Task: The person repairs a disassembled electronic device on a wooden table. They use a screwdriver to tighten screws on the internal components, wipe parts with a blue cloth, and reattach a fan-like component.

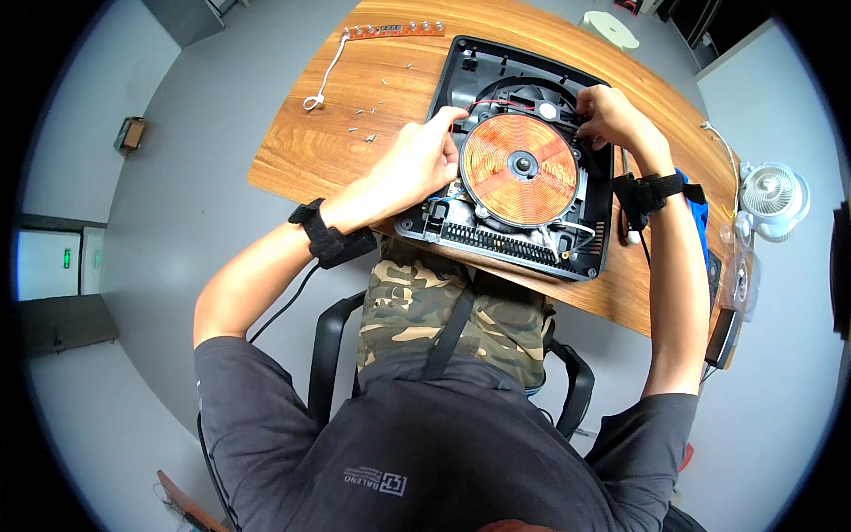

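Note:
An open black appliance housing (461, 62) holds a round copper coil (496, 151) with a dark centre piece, wires and black plastic parts. My left hand (421, 155) is at the coil's left edge, index finger reaching toward a red wire and other fingers curled; what these grip is hidden. My right hand (612, 120) is closed at the housing's upper right, beside the coil, its fingertips on something too small to make out. Both wrists wear black straps.
The wooden table (310, 151) holds a red circuit board (390, 28) with a white cable, several small screws, a white fan (774, 199) at the right and a blue object behind my right forearm. A white stool (610, 29) stands beyond the table; chair armrests flank my legs.

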`<state>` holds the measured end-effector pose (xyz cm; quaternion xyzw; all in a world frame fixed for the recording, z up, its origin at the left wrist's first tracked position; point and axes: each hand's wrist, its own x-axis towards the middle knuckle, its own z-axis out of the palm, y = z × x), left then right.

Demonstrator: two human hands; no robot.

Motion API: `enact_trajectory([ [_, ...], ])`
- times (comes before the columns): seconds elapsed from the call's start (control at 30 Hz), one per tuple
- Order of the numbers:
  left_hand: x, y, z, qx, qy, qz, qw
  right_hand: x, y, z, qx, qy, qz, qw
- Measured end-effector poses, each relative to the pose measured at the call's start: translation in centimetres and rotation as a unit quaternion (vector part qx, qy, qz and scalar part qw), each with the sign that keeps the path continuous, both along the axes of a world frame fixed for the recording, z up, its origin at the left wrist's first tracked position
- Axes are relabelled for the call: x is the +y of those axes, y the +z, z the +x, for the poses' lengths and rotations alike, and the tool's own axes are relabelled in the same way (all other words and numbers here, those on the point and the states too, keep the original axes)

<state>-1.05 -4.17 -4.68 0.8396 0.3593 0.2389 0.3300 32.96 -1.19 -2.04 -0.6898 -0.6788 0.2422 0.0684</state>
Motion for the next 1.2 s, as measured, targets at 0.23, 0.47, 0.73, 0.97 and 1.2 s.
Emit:
enact_trajectory([
  [0.23, 1.1, 1.2, -0.7, 0.007, -0.039, -0.031, 0.999, 0.0, 0.2, 0.1, 0.038, -0.026, -0.020, 0.999],
  [0.47, 0.9, 1.8, -0.7, 0.045, -0.112, 0.002, 0.993, -0.2, 0.4, -0.1, 0.040, -0.018, -0.010, 0.999],
  [0.73, 1.6, 1.3, -0.6, 0.088, -0.143, 0.033, 0.985, -0.3, 0.6, -0.3, 0.027, -0.015, -0.013, 0.999],
  [0.97, 1.9, 0.8, -0.6, 0.093, -0.152, 0.070, 0.982, -0.2, 0.3, 0.1, 0.034, -0.017, -0.012, 0.999],
  [1.2, 1.6, 0.6, -0.7, 0.084, -0.139, 0.060, 0.985, -0.2, 0.9, -0.5, 0.023, -0.015, -0.025, 0.999],
])
